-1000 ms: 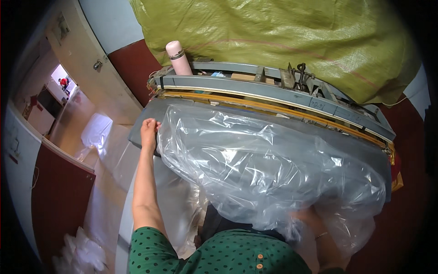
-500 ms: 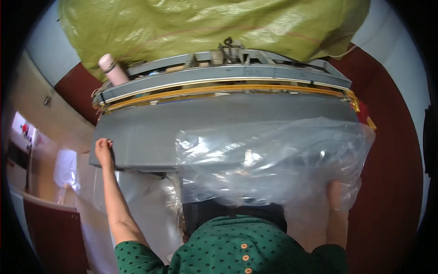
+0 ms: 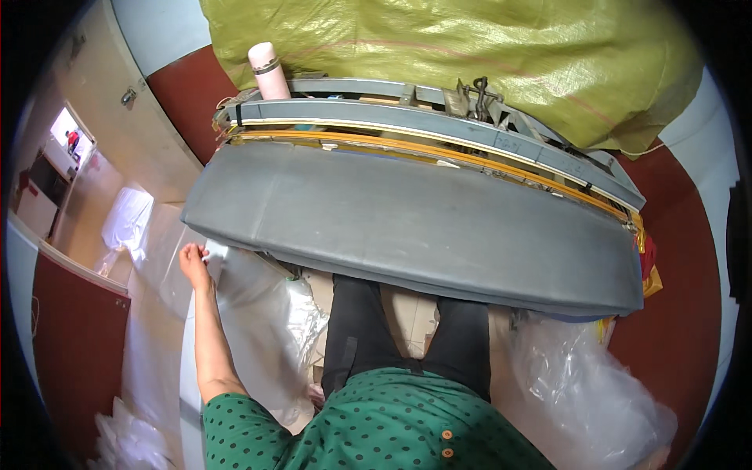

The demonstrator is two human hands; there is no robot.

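Observation:
A long grey padded machine table (image 3: 407, 227) stretches across in front of me, its top bare. My left hand (image 3: 194, 262) reaches down past the table's left corner, fingers pinched on the top clear plastic sheet (image 3: 235, 313) of a stack beside my legs. A crumpled clear plastic bag (image 3: 583, 392) hangs low on my right, below the table's front edge. My right hand is out of sight, and my right arm is hidden by my green dotted top.
Behind the table run grey and yellow metal bars (image 3: 439, 129), with a pink flask (image 3: 266, 69) at the back left and a large yellow-green woven sack (image 3: 470, 47) beyond. More plastic sheets (image 3: 125, 431) lie at lower left. A dark red floor is on the right.
The big clear plastic bag has come off the table top and dropped to my lower right. My left hand has left the table's edge and gone down to the plastic stack.

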